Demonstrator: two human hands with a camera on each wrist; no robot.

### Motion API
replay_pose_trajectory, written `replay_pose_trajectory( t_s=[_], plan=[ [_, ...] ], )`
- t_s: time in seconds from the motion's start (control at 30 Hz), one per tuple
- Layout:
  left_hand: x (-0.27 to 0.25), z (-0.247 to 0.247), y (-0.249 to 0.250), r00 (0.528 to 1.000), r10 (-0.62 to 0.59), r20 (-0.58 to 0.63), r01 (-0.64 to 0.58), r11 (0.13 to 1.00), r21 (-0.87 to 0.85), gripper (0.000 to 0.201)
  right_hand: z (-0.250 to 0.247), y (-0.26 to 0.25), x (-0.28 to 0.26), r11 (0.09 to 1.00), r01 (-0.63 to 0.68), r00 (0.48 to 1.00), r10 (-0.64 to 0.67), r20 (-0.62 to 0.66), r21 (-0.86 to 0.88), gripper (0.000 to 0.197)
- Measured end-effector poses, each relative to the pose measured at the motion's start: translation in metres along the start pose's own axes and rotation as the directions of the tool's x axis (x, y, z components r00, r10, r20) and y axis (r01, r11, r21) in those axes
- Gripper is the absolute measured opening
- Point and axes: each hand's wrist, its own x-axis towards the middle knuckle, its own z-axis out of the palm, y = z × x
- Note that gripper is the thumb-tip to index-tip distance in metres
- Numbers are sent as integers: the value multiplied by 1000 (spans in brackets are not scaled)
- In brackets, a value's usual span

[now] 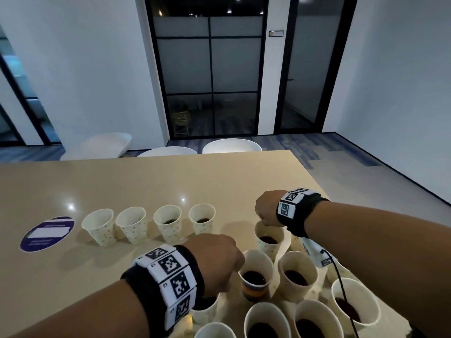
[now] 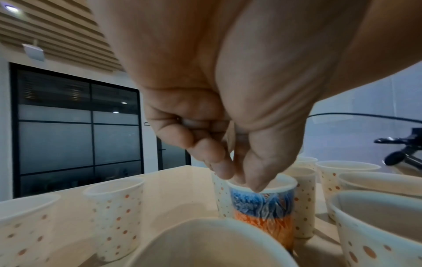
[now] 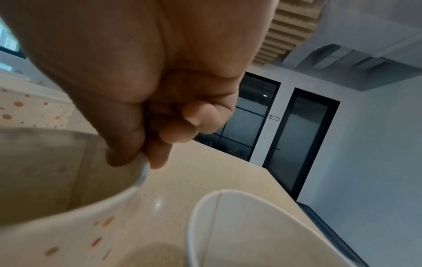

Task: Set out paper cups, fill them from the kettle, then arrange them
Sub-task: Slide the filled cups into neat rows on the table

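Note:
A row of dotted paper cups stands across the middle of the beige table. A cluster of filled cups sits at the near right. My left hand pinches the rim of a blue-and-orange patterned cup that holds dark liquid; the left hand pinches the rim from above. My right hand pinches the rim of a dotted cup at the far side of the cluster; the right hand grips that dotted cup's rim. No kettle is in view.
A round purple and white sticker lies on the table at the left. White chairs stand behind the far edge. The table's right edge runs close to the cup cluster. A black cable crosses a near-right cup.

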Motion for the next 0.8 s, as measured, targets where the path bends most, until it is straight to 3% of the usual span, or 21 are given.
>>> replay_pose_trajectory(
  t_s=[0.13, 0.37, 0.57, 0.8],
  plan=[
    [-10, 6, -18, 996, -69, -48, 67, 997, -46, 33, -9, -2, 21, 998, -34, 999, 35, -20, 52, 47],
    [-23, 26, -42, 987, -138, -78, 129, 985, -111, 32, -12, -7, 82, 968, -188, 981, 194, -17, 168, 35],
    [-32, 39, -56, 982, -172, -83, 163, 981, -105, 28, 52, 26, 190, 925, -353, 933, 336, 129, 142, 36],
    [-32, 48, -64, 984, -167, -66, 163, 984, -73, 33, 23, 13, 154, 938, -337, 941, 332, 68, 80, 6]
  ],
)
